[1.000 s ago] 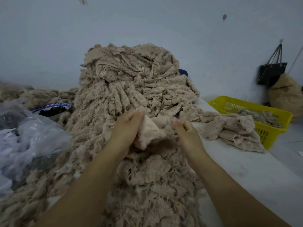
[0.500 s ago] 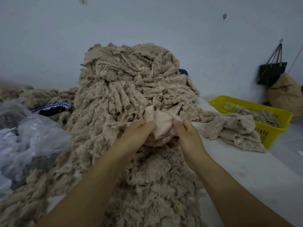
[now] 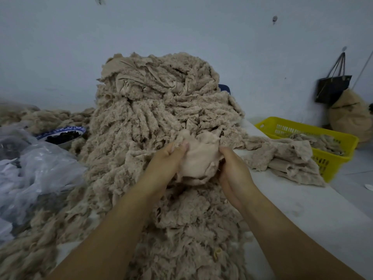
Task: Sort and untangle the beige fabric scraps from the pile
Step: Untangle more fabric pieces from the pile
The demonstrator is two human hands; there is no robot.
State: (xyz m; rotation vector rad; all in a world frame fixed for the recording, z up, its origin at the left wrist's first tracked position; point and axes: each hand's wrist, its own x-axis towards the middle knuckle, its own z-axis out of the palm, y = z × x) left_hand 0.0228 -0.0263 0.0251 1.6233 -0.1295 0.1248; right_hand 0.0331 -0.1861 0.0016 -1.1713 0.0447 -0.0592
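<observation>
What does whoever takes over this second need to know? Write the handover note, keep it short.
Hands: left hand and right hand both grip one pale beige scrap in front of the tangled pile.
Done: a small stack of scraps lies on the table to the right; more lie in the yellow basket.
Left: free this scrap, set it aside, then work through the pile, which looks mostly unsorted.

Two hands, one held scrap, one scrap pile, one yellow basket, one bowl

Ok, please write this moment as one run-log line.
left hand: grips scrap | right hand: grips scrap | scrap: held in front of pile
</observation>
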